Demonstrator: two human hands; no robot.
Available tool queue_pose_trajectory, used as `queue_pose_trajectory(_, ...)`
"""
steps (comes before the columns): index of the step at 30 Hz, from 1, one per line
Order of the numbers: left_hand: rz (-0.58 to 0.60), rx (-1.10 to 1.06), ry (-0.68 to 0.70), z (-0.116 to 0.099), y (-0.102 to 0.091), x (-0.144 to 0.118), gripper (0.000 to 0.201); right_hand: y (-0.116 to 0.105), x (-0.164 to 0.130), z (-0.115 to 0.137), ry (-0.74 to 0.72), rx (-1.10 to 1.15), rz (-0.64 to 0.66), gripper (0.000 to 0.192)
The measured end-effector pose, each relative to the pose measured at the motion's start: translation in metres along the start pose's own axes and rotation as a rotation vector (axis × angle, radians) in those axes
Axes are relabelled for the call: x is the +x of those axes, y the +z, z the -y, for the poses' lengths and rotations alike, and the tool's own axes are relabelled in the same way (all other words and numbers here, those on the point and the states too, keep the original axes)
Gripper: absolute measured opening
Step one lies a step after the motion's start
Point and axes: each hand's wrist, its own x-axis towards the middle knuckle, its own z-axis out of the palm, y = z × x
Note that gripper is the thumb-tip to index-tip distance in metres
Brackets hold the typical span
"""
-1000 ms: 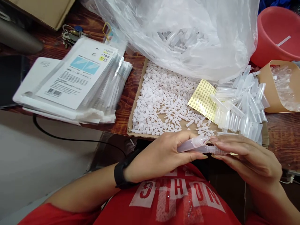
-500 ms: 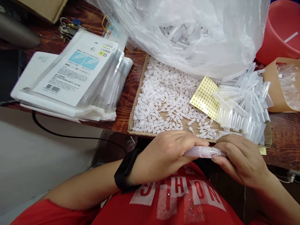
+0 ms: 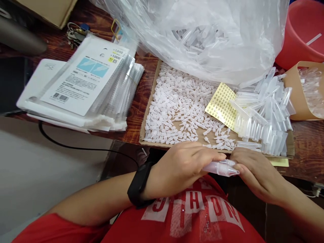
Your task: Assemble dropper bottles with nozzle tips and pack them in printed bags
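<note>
Between the two hands, just below the tray point(image 3: 148, 111) edge, a clear tube point(image 3: 220, 167) lies crosswise; left hand point(image 3: 181, 167) grips one end, right hand point(image 3: 255, 173) pinches the other, equally near

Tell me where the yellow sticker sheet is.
In the head view, the yellow sticker sheet lies right of centre in the cardboard tray, between white caps and clear tubes.

Frosted translucent plastic tube point(image 3: 220, 167), smooth; glossy crinkled clear plastic bag point(image 3: 215, 37); matt brown cardboard tray point(image 3: 148, 111) of white plastic caps point(image 3: 177, 111); dark varnished wood table point(image 3: 306, 148); shiny red plastic bowl point(image 3: 303, 33)
</note>
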Motion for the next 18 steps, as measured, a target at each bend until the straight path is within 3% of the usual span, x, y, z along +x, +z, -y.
queue_pose_trajectory(2, -0.016, 0.017, 0.024, 0.001, -0.001, 0.000, 0.024, -0.001, 0.001, -0.001, -0.001, -0.055, -0.014, 0.028)
queue_pose_trajectory(5, -0.022, 0.018, 0.039, 0.002, -0.003, 0.002, 0.022, 0.002, -0.001, -0.002, -0.085, -0.314, -0.098, 0.016)
queue_pose_trajectory(7, -0.030, 0.055, 0.056, 0.001, -0.005, 0.003, 0.022, 0.008, -0.003, -0.003, -0.119, -0.325, -0.112, 0.016)
queue_pose_trajectory(11, -0.071, 0.168, 0.121, 0.001, -0.005, 0.000, 0.023, 0.017, -0.001, 0.003, -0.015, -0.057, -0.112, 0.024)
queue_pose_trajectory(15, -0.099, 0.134, 0.152, 0.007, 0.003, -0.003, 0.026, 0.009, 0.011, 0.010, 0.219, 0.360, 0.027, 0.040)
queue_pose_trajectory(18, -0.042, -0.151, -0.067, 0.010, 0.008, 0.003, 0.025, 0.001, 0.017, 0.007, 0.346, 0.540, 0.045, 0.050)
